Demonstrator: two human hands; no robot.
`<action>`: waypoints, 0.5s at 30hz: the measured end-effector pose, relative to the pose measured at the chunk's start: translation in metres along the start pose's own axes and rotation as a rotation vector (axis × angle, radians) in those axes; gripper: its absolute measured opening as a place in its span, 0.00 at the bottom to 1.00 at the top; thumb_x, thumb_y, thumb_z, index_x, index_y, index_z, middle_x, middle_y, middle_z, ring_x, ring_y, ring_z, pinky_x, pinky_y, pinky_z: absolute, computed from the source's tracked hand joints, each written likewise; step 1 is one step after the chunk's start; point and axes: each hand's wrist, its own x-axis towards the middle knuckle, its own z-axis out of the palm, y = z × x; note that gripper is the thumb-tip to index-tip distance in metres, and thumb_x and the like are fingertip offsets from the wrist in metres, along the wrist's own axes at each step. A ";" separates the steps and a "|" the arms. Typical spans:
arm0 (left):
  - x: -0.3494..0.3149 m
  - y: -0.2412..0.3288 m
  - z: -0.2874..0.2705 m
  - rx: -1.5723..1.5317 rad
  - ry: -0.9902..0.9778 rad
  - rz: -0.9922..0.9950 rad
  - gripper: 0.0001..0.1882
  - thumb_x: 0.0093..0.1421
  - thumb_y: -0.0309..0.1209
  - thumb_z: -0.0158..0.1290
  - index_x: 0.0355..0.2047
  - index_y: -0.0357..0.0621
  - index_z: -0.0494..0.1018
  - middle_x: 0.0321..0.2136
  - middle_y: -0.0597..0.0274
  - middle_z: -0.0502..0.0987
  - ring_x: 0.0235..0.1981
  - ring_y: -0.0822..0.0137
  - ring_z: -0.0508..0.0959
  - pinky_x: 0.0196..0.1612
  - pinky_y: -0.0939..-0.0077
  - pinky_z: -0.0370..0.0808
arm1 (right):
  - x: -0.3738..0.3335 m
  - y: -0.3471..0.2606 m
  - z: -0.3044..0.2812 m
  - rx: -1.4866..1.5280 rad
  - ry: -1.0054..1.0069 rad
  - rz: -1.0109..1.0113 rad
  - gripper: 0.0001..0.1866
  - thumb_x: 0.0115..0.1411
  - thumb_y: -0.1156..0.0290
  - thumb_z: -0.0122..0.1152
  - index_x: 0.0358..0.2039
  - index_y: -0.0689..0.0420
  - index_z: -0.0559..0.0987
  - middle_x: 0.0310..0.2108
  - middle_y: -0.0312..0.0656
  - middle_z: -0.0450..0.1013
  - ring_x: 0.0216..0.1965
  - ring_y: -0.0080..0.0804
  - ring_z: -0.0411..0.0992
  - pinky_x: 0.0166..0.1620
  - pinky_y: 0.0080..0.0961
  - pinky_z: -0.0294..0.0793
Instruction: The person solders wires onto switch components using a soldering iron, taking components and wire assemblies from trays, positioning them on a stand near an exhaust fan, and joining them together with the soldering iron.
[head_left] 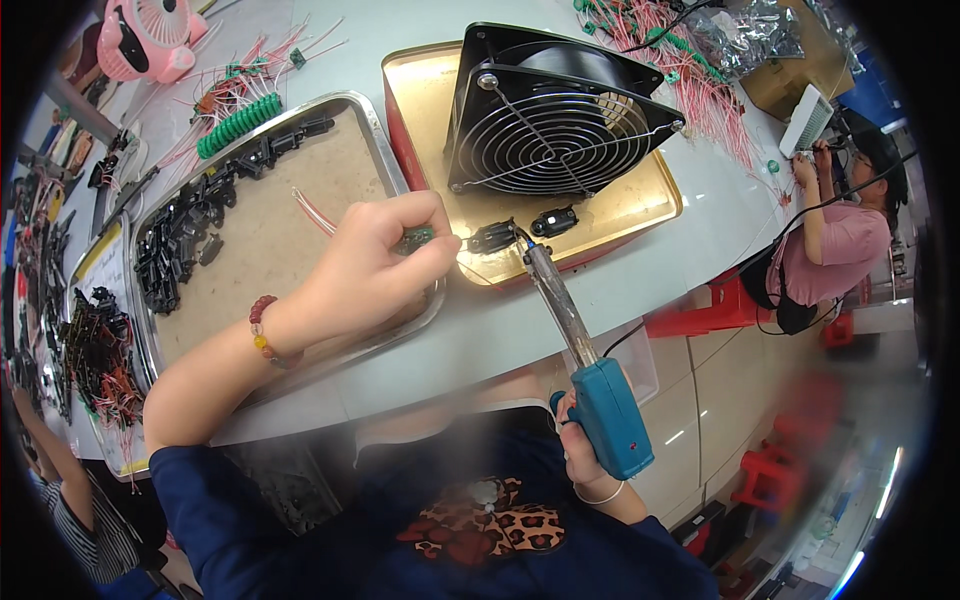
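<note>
My left hand (375, 255) is closed in a pinch around a small green circuit board (416, 238), mostly hidden by the fingers. Red and white wires (315, 212) stick out behind it. In my right hand (582, 450) is a teal soldering gun (612, 420), its long metal barrel pointing up and away. The tip reaches a small black plastic housing (492, 237) on the gold tray (650, 205); whether it touches is too small to tell. My left fingertips are right beside that housing. A second black housing (555, 221) lies just to its right.
A black fan (560, 140) with a wire guard stands on the gold tray. To the left, a metal tray (350, 105) holds many black housings and a green coil (240, 125). Wired boards (700, 110) lie at the back right. A co-worker (835, 220) sits at right.
</note>
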 end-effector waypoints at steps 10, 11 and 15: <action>0.003 -0.001 0.001 0.061 0.025 0.043 0.09 0.59 0.29 0.52 0.25 0.36 0.70 0.11 0.68 0.67 0.12 0.82 0.67 0.16 0.82 0.61 | -0.007 0.011 0.004 -0.021 -0.019 -0.022 0.19 0.44 0.73 0.60 0.40 0.60 0.77 0.34 0.41 0.71 0.34 0.40 0.69 0.36 0.31 0.69; 0.003 0.000 0.001 0.061 0.025 0.043 0.09 0.59 0.29 0.52 0.25 0.36 0.70 0.11 0.68 0.67 0.12 0.82 0.67 0.16 0.82 0.61 | -0.007 0.011 0.004 -0.013 -0.016 -0.024 0.18 0.45 0.73 0.60 0.40 0.60 0.76 0.34 0.41 0.72 0.36 0.40 0.70 0.37 0.31 0.70; 0.005 -0.001 0.003 0.066 0.040 0.046 0.09 0.58 0.29 0.52 0.25 0.35 0.70 0.12 0.65 0.67 0.14 0.80 0.66 0.17 0.80 0.61 | -0.004 0.006 0.005 -0.013 -0.006 -0.038 0.17 0.47 0.71 0.60 0.39 0.60 0.76 0.35 0.41 0.72 0.38 0.40 0.70 0.39 0.32 0.70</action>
